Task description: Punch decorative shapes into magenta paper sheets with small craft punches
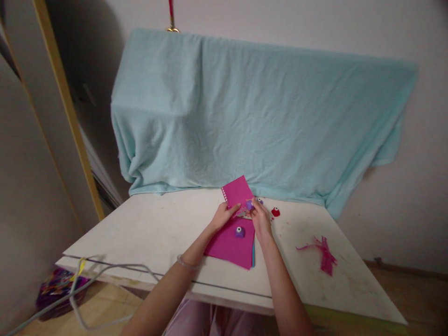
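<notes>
My left hand (pixel 224 215) is closed on the lower left of a magenta sheet of paper (pixel 238 189), its thumb lying on top. A row of small holes runs along the sheet's left edge. My right hand (pixel 261 219) grips a purple craft punch (pixel 249 205) at the sheet's right edge. Beneath my hands lies a stack of coloured paper (pixel 229 249), magenta on top with blue-green showing at its side. On the stack stands a second purple punch (pixel 240 232). Small paper bits (pixel 244 212) are scattered between my hands.
A red punch (pixel 275 212) and another punch (pixel 260 200) sit beyond my right hand. Pink paper scraps (pixel 326 256) lie on the white table (pixel 140 228) to the right. A light blue cloth (pixel 245 112) hangs behind. A grey cable (pixel 115 266) crosses the front left edge.
</notes>
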`<state>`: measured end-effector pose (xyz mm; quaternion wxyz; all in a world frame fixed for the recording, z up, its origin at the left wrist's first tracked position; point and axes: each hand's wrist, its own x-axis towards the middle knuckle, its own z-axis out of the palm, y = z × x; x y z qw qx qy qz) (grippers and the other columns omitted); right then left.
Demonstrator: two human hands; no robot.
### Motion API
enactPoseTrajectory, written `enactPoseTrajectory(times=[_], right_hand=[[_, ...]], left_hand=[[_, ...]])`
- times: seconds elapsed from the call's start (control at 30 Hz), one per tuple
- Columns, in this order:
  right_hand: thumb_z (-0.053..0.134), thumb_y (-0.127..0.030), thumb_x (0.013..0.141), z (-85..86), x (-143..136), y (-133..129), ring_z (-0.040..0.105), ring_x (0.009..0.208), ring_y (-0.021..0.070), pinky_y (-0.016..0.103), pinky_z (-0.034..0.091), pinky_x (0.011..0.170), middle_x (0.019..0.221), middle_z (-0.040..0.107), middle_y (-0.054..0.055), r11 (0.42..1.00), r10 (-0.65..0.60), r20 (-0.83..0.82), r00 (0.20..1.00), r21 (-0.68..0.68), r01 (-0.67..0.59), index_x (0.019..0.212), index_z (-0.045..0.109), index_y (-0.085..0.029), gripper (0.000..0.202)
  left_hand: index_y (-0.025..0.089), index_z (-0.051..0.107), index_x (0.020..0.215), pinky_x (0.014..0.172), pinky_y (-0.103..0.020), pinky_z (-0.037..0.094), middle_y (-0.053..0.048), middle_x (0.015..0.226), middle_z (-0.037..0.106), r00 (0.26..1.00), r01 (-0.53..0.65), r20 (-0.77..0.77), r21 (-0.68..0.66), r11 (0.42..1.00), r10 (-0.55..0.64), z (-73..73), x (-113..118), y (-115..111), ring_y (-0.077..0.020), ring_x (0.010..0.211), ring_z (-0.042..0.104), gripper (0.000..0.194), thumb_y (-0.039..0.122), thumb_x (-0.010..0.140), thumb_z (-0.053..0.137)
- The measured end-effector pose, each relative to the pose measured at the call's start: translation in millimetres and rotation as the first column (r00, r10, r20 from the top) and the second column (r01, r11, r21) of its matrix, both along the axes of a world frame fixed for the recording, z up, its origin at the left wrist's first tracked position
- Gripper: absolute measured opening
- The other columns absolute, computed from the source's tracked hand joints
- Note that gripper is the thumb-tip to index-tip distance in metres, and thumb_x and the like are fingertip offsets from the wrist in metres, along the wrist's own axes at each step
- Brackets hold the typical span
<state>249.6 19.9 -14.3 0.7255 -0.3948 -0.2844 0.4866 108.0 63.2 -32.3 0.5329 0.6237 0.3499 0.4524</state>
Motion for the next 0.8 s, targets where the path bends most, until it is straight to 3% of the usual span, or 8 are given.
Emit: enactPoseTrajectory(times=[0.07,0.23,0.4,0.53,0.8], right_hand=[[0.078,-0.044,0.064,0.6,-0.2,0.1,0.057,0.062,0.0138,0.026,0.042,0.054,0.081,0.068,0.005,1.000,-0.013,0.008,1.000,-0.016,0.013,0.081,0.069,-0.017,0.033],[0.077,-0.044,0.067,-0.3,-2.2,-1.8,0.056,0.062,0.0137,0.027,0.044,0.057,0.083,0.068,0.005,1.000,0.009,0.083,0.996,0.002,-0.009,0.087,0.071,-0.016,0.034],[0.075,-0.046,0.068,-2.9,-1.7,-2.4,0.054,0.059,0.0129,0.027,0.044,0.057,0.081,0.068,0.003,1.000,-0.005,0.142,0.990,0.023,0.001,0.091,0.072,-0.018,0.037],[0.074,-0.048,0.068,-3.2,0.5,-1.1,0.054,0.059,0.0127,0.026,0.044,0.058,0.081,0.068,0.003,0.999,-0.037,0.162,0.986,0.019,0.034,0.092,0.071,-0.018,0.038],[0.074,-0.049,0.068,-3.2,-0.5,-1.4,0.057,0.064,0.0152,0.026,0.045,0.058,0.084,0.070,0.004,0.999,-0.038,0.208,0.977,-0.016,0.042,0.096,0.070,-0.018,0.042]], left_hand=[[0.011,0.064,0.074,0.055,-0.025,0.040,-0.002,0.061,0.059,0.999,-0.036,0.015,-0.004,0.999,0.036,-0.4,-1.2,3.7,-0.0138,0.056,0.051,0.048,0.059,0.077,0.060],[0.013,0.063,0.080,0.056,-0.022,0.040,0.000,0.066,0.058,0.979,-0.119,0.168,0.002,0.993,0.116,1.3,-5.7,12.8,-0.0116,0.057,0.049,0.048,0.060,0.078,0.059],[0.013,0.066,0.088,0.062,-0.025,0.047,-0.004,0.077,0.063,0.975,-0.070,0.207,-0.079,0.994,0.085,3.7,-7.1,15.3,-0.0133,0.063,0.055,0.053,0.064,0.071,0.064],[0.012,0.067,0.091,0.062,-0.025,0.048,-0.006,0.083,0.067,0.982,-0.022,0.186,-0.072,0.997,0.035,2.9,-3.1,14.5,-0.0138,0.065,0.058,0.053,0.060,0.068,0.069],[0.011,0.068,0.078,0.058,-0.026,0.047,-0.004,0.064,0.066,0.984,-0.017,0.173,-0.119,0.993,0.038,-8.5,2.4,17.5,-0.0138,0.054,0.056,0.047,0.054,0.063,0.075]])
